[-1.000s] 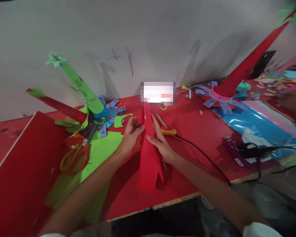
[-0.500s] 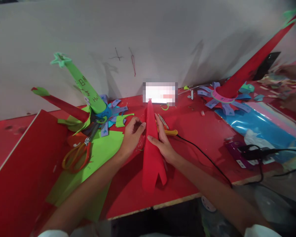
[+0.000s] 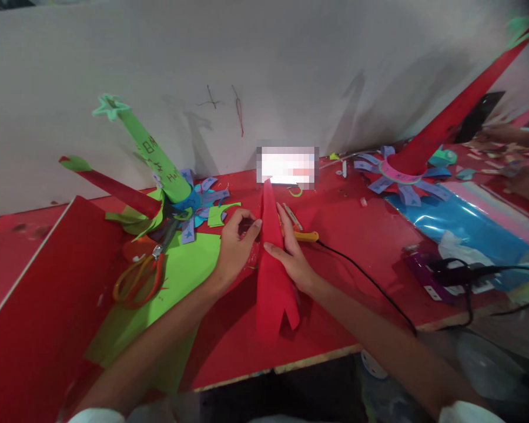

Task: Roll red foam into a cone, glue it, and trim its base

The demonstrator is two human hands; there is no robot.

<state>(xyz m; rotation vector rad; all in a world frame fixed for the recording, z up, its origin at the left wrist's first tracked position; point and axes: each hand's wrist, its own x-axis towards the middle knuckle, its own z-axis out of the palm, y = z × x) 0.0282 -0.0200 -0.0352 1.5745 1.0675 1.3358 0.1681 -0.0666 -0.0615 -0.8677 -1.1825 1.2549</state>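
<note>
A red paper cone (image 3: pixel 273 288) lies on the red table, its narrow tip pointing at the wall and a notch cut in its wide near end. My right hand (image 3: pixel 293 255) grips its right side, thumb on top. At the cone's left edge is my left hand (image 3: pixel 238 241), fingers curled and thumb tip by the paper; whether it pinches anything is hidden. Just right of my right hand's fingers lies a yellow-handled tool (image 3: pixel 307 237) with a black cord. Orange-handled scissors (image 3: pixel 143 276) rest on green paper (image 3: pixel 187 264) to the left.
A green paper tower (image 3: pixel 154 153) and a red one (image 3: pixel 458 106) stand on either side. A blurred bright screen (image 3: pixel 287 167) leans by the wall. Blue film (image 3: pixel 441 223) and a purple power strip (image 3: pixel 432 276) lie right. Another person's hand (image 3: pixel 518 138) shows at far right.
My hands and the cone have hardly moved. At the far right, the other person's hands have shifted, and one is now seen more clearly.
</note>
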